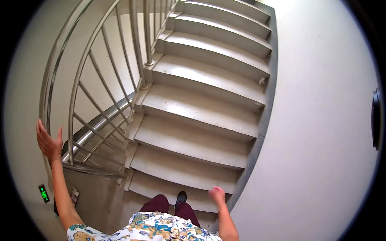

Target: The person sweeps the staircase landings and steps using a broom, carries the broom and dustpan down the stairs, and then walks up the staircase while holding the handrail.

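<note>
My left hand (49, 142) is stretched out at the left, its thumb apart from the fingers, over the metal handrail (45, 88). Whether the palm touches the rail I cannot tell. Down by my right hip, my right hand (217, 195) is closed with its fingers curled, and no object shows in it. It is apart from the wall and above the lowest steps. A dark shoe (181, 199) stands on a low step of the grey staircase (193, 124), which rises ahead of me.
Metal balusters (108, 64) line the stairs' left side. A plain pale wall (317, 112) runs along the right, with a dark fixture (376, 119) at the far edge. A green lit exit sign (44, 193) is low on the left. Small white scrap (261, 80) lies on a step.
</note>
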A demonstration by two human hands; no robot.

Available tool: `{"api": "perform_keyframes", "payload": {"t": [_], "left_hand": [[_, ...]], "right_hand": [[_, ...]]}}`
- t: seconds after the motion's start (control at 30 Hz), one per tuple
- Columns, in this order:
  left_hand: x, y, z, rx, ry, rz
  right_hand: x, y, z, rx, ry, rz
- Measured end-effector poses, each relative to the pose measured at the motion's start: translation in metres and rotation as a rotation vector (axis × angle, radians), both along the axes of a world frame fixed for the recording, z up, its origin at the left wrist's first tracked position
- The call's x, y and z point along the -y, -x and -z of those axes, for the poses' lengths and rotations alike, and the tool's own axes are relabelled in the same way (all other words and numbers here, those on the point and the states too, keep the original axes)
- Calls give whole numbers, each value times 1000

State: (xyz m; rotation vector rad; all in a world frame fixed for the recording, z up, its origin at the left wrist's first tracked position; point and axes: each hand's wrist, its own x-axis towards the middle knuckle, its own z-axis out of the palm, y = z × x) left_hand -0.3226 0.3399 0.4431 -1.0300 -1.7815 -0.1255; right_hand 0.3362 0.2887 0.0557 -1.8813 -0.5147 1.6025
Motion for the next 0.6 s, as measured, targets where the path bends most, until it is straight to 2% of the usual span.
{"api": "perform_keyframes", "payload": {"t": [0.03, 0.1, 0.13, 0.17, 0.2, 0.3, 0.4, 0.5, 0.6], "left_hand": [[0, 2, 2, 0, -5, 7], [-4, 2, 3, -1, -7, 19], [-2, 0, 5, -10, -15, -4], [-4, 1, 6, -4, -17, -8], [2, 1, 8, 12, 0, -26], [6, -10, 7, 15, -5, -40], [12, -19, 11, 44, -9, -98], [22, -24, 14, 76, -28, -119], [29, -36, 7, 82, -17, -65]], "right_hand": [[-2, 3, 2, -68, -30, 10], [9, 13, 9, 115, -204, -266], [3, 23, -21, 172, -136, -342], [10, 27, -15, 332, -122, -530], [22, 28, -8, 279, -291, -492], [51, 16, 23, 274, -216, -722], [69, -12, 62, 125, 25, -785], [52, -25, 49, 92, 175, -737], [18, -40, 46, 125, 96, -842]]}}
